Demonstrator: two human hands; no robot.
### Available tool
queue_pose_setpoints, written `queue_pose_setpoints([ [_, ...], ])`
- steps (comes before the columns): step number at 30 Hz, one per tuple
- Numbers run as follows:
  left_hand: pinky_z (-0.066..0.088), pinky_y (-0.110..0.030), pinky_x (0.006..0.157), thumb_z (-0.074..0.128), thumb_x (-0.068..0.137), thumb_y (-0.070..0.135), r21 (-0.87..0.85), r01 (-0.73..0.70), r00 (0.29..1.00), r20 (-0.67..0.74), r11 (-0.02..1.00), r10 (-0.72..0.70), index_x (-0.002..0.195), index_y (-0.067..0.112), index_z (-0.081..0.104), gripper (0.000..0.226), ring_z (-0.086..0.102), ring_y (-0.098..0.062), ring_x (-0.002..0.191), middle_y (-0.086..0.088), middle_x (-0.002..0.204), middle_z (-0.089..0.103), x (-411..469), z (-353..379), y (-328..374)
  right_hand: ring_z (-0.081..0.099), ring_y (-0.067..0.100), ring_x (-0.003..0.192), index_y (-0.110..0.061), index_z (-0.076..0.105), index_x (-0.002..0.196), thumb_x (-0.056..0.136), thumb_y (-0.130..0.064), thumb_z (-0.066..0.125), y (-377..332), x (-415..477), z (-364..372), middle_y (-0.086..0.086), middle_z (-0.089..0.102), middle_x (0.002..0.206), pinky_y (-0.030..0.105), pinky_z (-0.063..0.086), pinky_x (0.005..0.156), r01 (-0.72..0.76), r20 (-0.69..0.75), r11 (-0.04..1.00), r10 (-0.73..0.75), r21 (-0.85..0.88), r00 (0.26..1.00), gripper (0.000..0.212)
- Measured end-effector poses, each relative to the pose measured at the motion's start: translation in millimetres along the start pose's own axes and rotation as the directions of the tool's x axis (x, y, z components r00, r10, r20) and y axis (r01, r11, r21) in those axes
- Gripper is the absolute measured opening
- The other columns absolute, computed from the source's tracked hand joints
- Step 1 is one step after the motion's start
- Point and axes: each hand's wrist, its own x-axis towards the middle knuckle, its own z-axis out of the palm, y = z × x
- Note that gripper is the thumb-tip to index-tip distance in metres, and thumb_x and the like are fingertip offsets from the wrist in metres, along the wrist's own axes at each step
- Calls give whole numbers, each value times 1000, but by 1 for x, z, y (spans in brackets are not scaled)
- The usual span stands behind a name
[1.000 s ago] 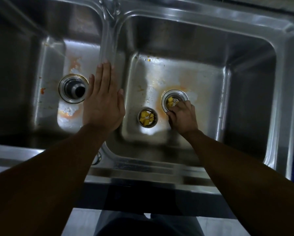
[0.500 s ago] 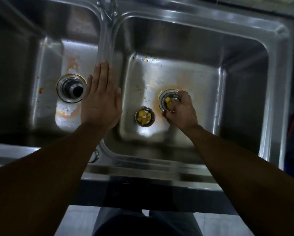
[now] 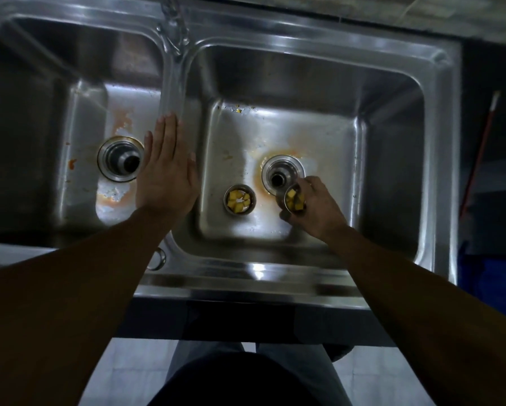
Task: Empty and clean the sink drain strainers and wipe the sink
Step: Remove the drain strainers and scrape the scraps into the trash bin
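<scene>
Round steel drain strainer [image 3: 293, 198], yellow food chunks [image 3: 290, 194] inside: gripped by right hand [image 3: 314, 208], fingers curled round its rim. It is held above the right basin floor, at the near-right edge of the open right drain hole [image 3: 281, 176]. Second round steel strainer [image 3: 240, 199], also with yellow chunks, sits upright on the same floor, left of that drain. Left hand [image 3: 167, 178] flat, fingers straight and together, on the divider of the stainless double sink [image 3: 245, 276]. Left drain hole [image 3: 120, 158] open. Orange stains [image 3: 119, 126] near both drains.
</scene>
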Motion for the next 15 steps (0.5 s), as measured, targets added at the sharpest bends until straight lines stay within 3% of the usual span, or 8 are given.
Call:
queue_pose_setpoints([
  [9, 10, -48, 129, 22, 108, 31, 13, -18, 999, -28, 1000, 18, 160, 3, 13, 60, 6, -29, 158, -18, 169, 11, 1, 6, -4, 48, 25, 130, -20, 40, 146, 76, -38, 86, 4, -6, 0, 4, 46, 145, 40, 46, 107, -32, 115, 999, 31, 12, 993, 86],
  [15, 10, -49, 129, 19, 107, 33, 1, -25, 999, -31, 1000, 25, 161, 5, 10, 61, 4, -28, 158, -17, 169, 9, 0, 7, -5, 49, 24, 130, -19, 42, 143, 74, -35, 86, 7, -4, 2, 3, 46, 144, 41, 48, 105, -37, 107, 999, 36, 9, 994, 83],
])
